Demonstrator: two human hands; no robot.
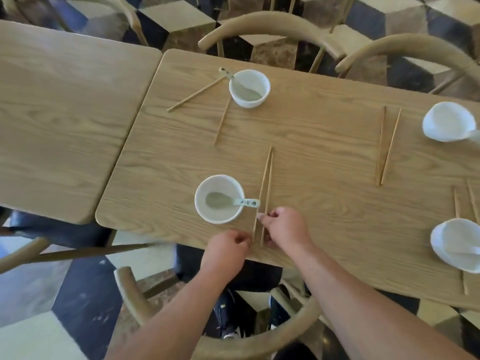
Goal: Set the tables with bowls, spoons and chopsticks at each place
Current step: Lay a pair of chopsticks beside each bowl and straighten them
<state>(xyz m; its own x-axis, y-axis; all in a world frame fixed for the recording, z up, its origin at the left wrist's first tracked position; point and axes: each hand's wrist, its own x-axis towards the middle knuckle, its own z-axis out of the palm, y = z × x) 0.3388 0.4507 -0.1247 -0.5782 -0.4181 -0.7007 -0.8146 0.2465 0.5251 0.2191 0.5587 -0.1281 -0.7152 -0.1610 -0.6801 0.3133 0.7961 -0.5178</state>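
A white bowl (pixel 219 198) with a spoon (pixel 231 202) in it sits near the front edge of the wooden table (pixel 311 152). Right of it lies a pair of chopsticks (pixel 266 183), pointing away from me. My right hand (pixel 284 226) pinches the near part of the chopsticks. My left hand (pixel 227 246) pinches their near ends at the table edge. At the far side stands another bowl (pixel 250 88) with a spoon (pixel 241 87), and two chopsticks (pixel 196 94) lie spread apart beside it.
Two more white bowls (pixel 448 122) (pixel 457 244) stand at the right, with chopstick pairs (pixel 387 146) (pixel 465 201) beside them. A second table (pixel 65 113) adjoins on the left. Curved wooden chairs (pixel 272 24) surround the tables, one chair (pixel 135 294) right below my arms.
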